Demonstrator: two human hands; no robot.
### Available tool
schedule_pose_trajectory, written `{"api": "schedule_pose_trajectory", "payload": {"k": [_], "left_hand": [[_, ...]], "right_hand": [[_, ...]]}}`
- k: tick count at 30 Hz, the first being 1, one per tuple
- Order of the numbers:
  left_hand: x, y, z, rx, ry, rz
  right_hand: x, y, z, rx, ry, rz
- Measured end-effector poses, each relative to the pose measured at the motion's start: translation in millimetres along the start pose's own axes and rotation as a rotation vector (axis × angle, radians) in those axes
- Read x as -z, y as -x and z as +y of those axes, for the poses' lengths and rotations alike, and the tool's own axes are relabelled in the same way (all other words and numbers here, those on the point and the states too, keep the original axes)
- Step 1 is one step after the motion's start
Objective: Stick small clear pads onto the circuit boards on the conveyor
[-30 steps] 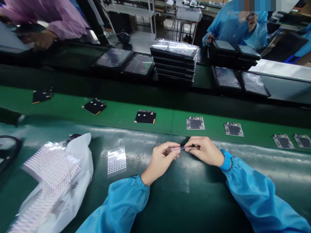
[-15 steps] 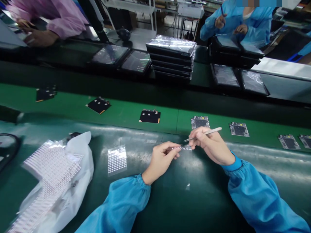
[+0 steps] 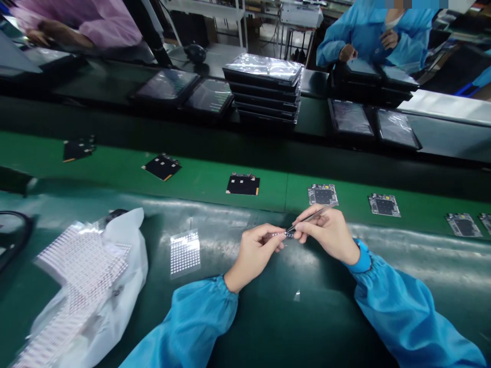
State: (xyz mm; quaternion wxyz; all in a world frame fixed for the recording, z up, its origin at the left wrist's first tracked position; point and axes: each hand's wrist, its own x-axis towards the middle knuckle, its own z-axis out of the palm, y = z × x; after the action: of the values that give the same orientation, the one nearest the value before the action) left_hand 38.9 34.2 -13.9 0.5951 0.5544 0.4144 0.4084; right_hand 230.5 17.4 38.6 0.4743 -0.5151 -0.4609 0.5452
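Between thumb and fingers, my left hand [image 3: 255, 255] pinches a narrow strip of small white dots [image 3: 288, 235], which looks like a strip of stickers. My right hand [image 3: 330, 232] is closed around a pair of tweezers [image 3: 311, 216], their tips at the strip beside my left fingertips. Whether a dot sits between the tips is too small to tell. To the left, a clear sheet of white dots [image 3: 185, 252] lies flat on the bench. Just beyond my right hand, a bare circuit board [image 3: 322, 194] rests on the green belt.
More circuit boards [image 3: 384, 205] and several black-covered boards [image 3: 243, 185] lie along the green belt [image 3: 203, 179]. A white plastic bag [image 3: 132, 276] holds piled dot sheets [image 3: 82, 266] at left. Behind stand stacked black panels [image 3: 264, 84]; two co-workers sit across, in pink and blue sleeves.
My right hand has moved left, bringing the tweezer tips to the strip. The boards on the belt have shifted slightly right, while the panels behind shifted left. My left hand stays put.
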Motion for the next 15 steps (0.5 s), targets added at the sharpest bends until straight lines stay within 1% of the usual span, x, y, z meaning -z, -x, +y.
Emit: {"api": "schedule_pose_trajectory", "payload": {"k": [9, 13, 15], "left_hand": [[1.1, -1.0, -0.5, -0.019, 0.011, -0.001], [-0.1, -0.4, 0.4, -0.003, 0.012, 0.002], [-0.5, 0.9, 2.0, 0.008, 0.021, 0.011]], "right_hand": [[-2.8, -2.2, 1.0, -0.003, -0.034, 0.003], [-0.4, -3.8, -1.3, 0.038, -0.056, 0.021], [0.1, -10.5, -2.8, 0.067, -0.058, 0.033]]}}
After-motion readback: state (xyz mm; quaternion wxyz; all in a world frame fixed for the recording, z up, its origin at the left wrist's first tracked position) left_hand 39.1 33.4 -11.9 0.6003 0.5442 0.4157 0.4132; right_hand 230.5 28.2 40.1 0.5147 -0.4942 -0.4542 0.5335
